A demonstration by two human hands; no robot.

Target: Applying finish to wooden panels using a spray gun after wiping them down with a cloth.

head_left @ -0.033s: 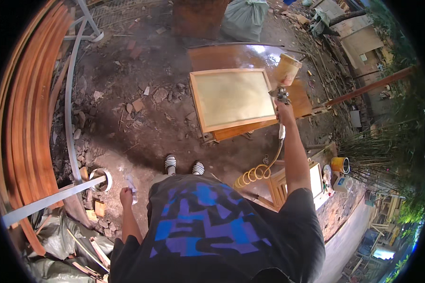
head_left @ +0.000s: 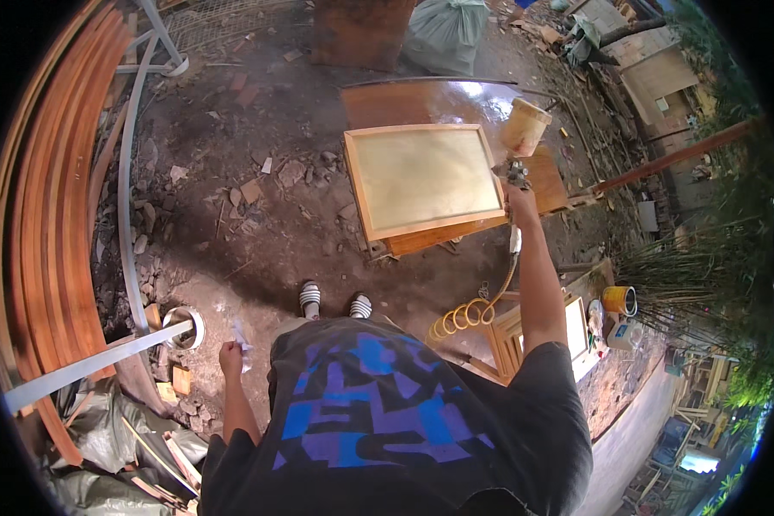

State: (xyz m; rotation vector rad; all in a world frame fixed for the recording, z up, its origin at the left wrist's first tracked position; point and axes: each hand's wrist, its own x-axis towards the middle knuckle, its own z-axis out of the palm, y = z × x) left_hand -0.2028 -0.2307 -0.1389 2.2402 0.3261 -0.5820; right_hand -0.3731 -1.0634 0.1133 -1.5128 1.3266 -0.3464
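Observation:
My right hand [head_left: 519, 202], arm stretched forward, is closed around the handle of a spray gun [head_left: 516, 175]. A stained, pale yellowish cup [head_left: 525, 129] sits on top of the gun, and a yellow coiled air hose [head_left: 466, 320] runs down from its handle. Just left of the gun lies a flat wooden-framed panel [head_left: 426, 178] with a pale, glossy face, resting over a reddish-brown board [head_left: 387, 105]. Low at my left side, my left hand [head_left: 230, 357] has its fingers curled on a pale crumpled piece of cloth or paper [head_left: 244, 346].
Long reddish-brown planks [head_left: 47, 232] are stacked at the left beside a grey metal frame [head_left: 127, 206]. A tied bag [head_left: 445, 34] stands at the back. Right of my arm are a wooden frame [head_left: 507, 342] and a yellow bucket [head_left: 617, 299]. Rubble [head_left: 292, 172] litters the ground.
My right hand and the spray gun have shifted slightly to the right, by the panel's right edge. The left hand has hardly moved.

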